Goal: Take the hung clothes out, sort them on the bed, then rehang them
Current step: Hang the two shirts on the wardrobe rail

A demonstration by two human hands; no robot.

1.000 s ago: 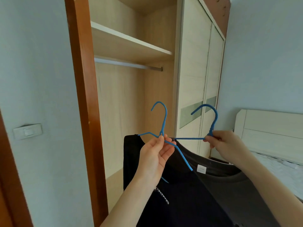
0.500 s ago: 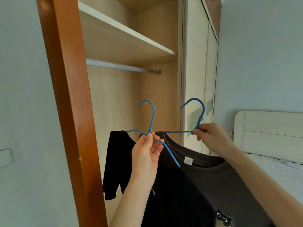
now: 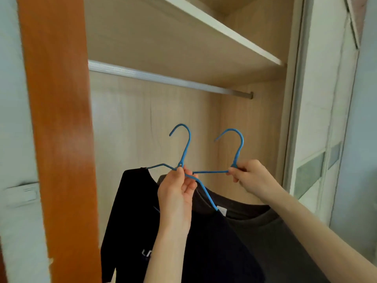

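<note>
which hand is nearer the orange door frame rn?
Left. The left hand, pinching the black shirt's hanger, is right of the orange door frame; the right hand, pinching the grey shirt's hanger, is farther right, toward the sliding door.

Centre frame stands an open light-wood wardrobe with a shelf and metal rail, an orange-brown door frame and pale wall at left.
</note>
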